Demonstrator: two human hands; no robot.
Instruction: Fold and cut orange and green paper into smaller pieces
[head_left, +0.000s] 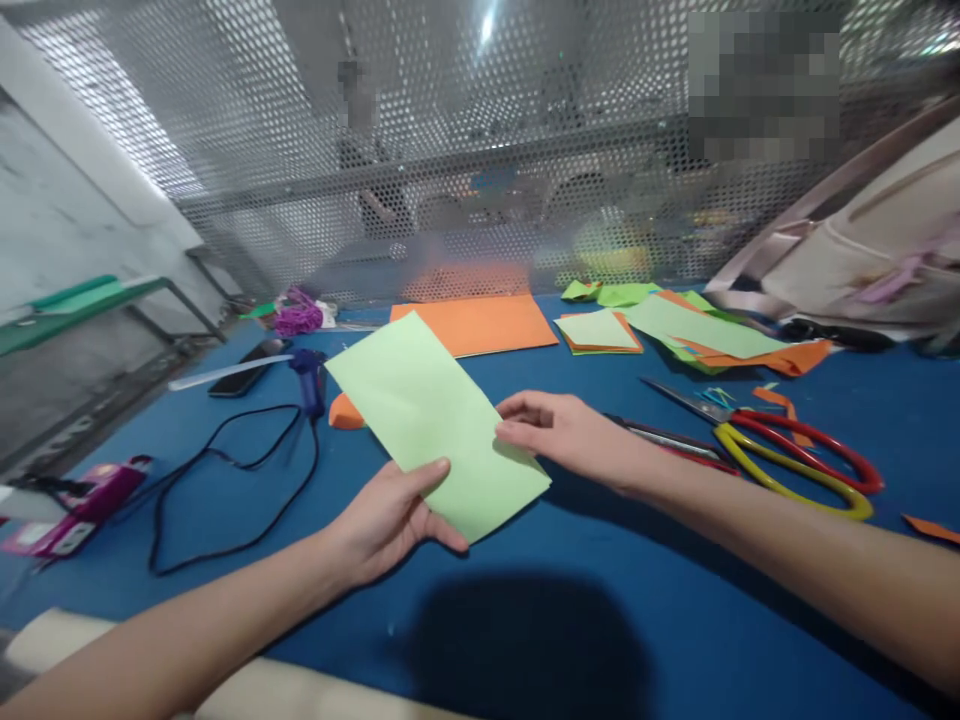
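A rectangular light green sheet of paper point(442, 420) is held tilted above the blue table, perhaps folded or layered at its lower right corner. My left hand point(397, 515) grips its lower left edge, thumb on top and fingers underneath. At the right edge, my right hand point(551, 435) has its curled fingers and thumb closed on the paper. Behind the sheet, an orange piece point(346, 412) peeks out. Large scissors point(750, 430) with red and yellow handles lie beyond my right forearm, beside a dark and red cutter-like tool point(667, 440).
On the left are a blue glue gun point(307, 380) with its looped cord, a phone point(247, 368) and a magenta box point(90, 510). Orange paper point(487, 325), small squares point(598, 332) and green offcuts point(705, 325) line the back, before a perforated metal screen point(465, 180). A bag point(885, 230) stands right.
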